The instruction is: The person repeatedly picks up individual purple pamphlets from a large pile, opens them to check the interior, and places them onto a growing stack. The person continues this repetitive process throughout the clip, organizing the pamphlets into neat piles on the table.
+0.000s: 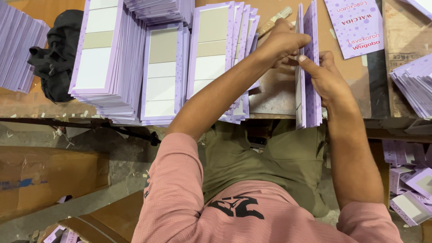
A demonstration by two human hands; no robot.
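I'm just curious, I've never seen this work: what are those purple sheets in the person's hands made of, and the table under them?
The purple sheets, held on edge between the left hand and right hand, look like thin printed card: stiff, flat, sharp-edged, with a matt finish. The table seems to be worn wood or board: brown, scuffed and dull.

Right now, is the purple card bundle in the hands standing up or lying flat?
Standing up. The purple card bundle rests on its edges on the table, pinched between the left hand and right hand.
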